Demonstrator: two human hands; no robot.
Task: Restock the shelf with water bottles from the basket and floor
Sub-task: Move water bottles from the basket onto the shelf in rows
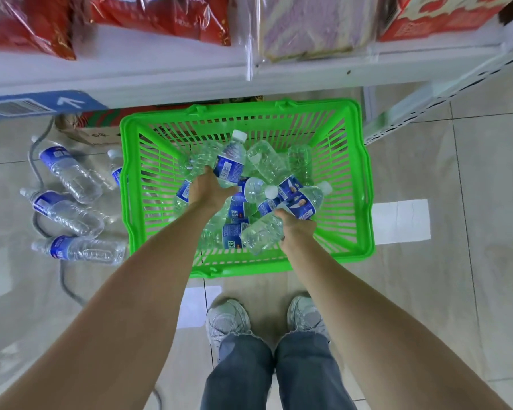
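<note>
Both hands are gripping bottles in the green basket (365, 173): left hand (209, 189), right hand (296, 224). Many remain there; four are lying on the floor at nine o'clock (71, 176).

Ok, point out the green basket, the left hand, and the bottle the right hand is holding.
green basket (365, 184), head view, bare right rim.
left hand (209, 190), head view, back of the hand.
bottle in right hand (307, 202), head view, its blue label.
</note>
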